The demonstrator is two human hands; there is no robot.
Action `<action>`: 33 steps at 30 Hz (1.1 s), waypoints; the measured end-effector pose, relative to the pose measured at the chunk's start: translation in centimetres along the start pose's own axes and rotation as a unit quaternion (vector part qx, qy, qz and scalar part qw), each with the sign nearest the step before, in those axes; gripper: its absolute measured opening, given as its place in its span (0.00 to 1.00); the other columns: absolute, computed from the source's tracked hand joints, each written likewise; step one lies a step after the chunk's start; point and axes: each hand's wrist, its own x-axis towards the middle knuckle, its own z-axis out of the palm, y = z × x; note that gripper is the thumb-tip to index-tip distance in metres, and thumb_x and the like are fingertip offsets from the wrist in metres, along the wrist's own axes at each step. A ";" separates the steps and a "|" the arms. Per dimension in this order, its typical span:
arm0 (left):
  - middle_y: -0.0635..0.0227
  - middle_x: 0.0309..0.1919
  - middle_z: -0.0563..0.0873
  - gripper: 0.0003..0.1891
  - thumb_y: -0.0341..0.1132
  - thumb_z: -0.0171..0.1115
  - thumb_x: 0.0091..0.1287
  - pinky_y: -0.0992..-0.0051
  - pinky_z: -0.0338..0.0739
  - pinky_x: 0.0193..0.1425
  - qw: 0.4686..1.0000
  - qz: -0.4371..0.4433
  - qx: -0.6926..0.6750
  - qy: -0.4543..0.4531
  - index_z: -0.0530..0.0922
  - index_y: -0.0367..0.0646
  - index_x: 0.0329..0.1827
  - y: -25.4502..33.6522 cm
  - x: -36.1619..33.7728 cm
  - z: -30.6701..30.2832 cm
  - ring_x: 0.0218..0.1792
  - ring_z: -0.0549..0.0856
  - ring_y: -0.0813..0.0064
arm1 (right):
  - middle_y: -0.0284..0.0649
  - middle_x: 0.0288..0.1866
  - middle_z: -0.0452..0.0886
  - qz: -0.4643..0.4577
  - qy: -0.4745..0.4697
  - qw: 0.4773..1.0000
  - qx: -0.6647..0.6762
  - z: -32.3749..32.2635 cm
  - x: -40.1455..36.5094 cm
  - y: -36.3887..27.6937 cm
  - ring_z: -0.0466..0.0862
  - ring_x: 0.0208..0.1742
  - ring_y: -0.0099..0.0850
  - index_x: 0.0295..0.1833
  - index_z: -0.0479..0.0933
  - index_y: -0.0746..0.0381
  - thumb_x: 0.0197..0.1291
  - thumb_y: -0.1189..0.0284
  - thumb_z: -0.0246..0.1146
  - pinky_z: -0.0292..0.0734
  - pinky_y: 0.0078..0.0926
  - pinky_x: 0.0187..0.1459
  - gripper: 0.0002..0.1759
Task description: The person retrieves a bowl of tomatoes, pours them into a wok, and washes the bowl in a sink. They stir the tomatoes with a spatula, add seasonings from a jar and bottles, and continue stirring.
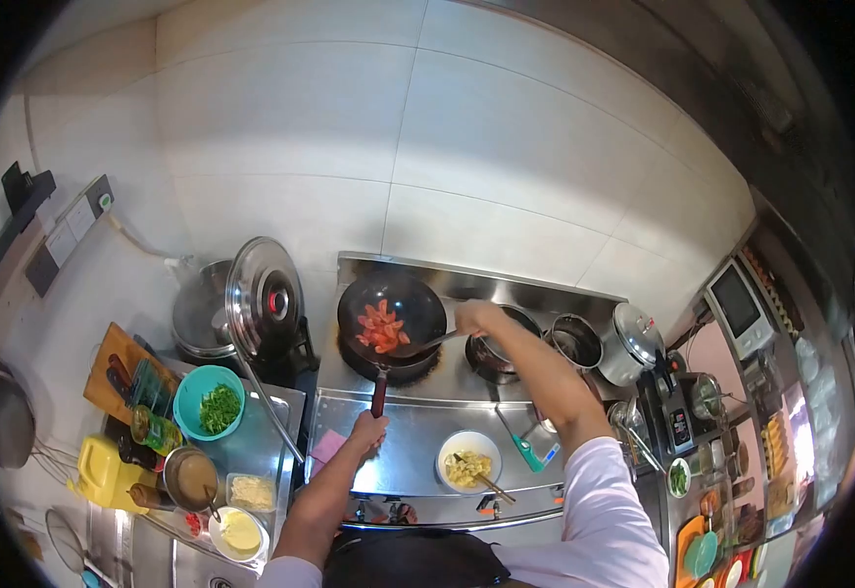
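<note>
A dark wok (413,299) sits on the left burner with chopped tomato pieces (380,326) in it. My left hand (369,432) is closed around the lower end of the wok's dark red handle (379,392). Over the wok's right rim, my right hand (476,317) grips a metal spatula (431,343), whose blade rests beside the tomatoes. A white bowl (486,445) of yellow scrambled egg (464,468) stands on the steel counter in front of the stove, chopsticks (496,489) leaning in it.
Right of the wok are a small pot (576,341) and a lidded steel pot (633,343). A teal-handled thermometer (528,454) lies near the egg bowl. On the left stand a teal bowl (187,404) of chopped greens, a yellow jug (104,470) and a large steel lid (251,279).
</note>
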 end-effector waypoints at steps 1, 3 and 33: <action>0.66 0.18 0.76 0.13 0.34 0.61 0.64 0.74 0.63 0.10 1.000 0.004 0.006 -0.001 0.71 0.32 0.40 -0.2 -0.1 0.0 0.13 0.74 0.77 | 0.45 0.26 0.85 -0.002 0.016 1.000 -0.013 1.8 1.5 -0.1 0.86 0.27 0.40 0.34 0.85 0.64 0.53 0.67 0.63 0.81 0.39 0.33 0.11; 0.66 0.18 0.76 0.13 0.34 0.61 0.64 0.74 0.63 0.10 1.000 0.015 0.020 -0.004 0.71 0.32 0.40 -0.1 0.0 -0.2 0.13 0.74 0.77 | 0.46 0.25 0.84 -0.036 0.088 0.995 -0.021 5.7 5.0 1.2 0.85 0.26 0.40 0.35 0.85 0.62 0.56 0.65 0.61 0.80 0.39 0.33 0.13; 0.65 0.17 0.77 0.12 0.35 0.62 0.64 0.72 0.64 0.10 1.000 0.018 0.015 0.006 0.73 0.33 0.36 -0.8 0.6 -0.1 0.12 0.75 0.76 | 0.51 0.32 0.86 -0.018 0.028 0.999 0.019 5.0 5.3 0.4 0.87 0.29 0.43 0.30 0.86 0.64 0.52 0.70 0.59 0.82 0.39 0.35 0.11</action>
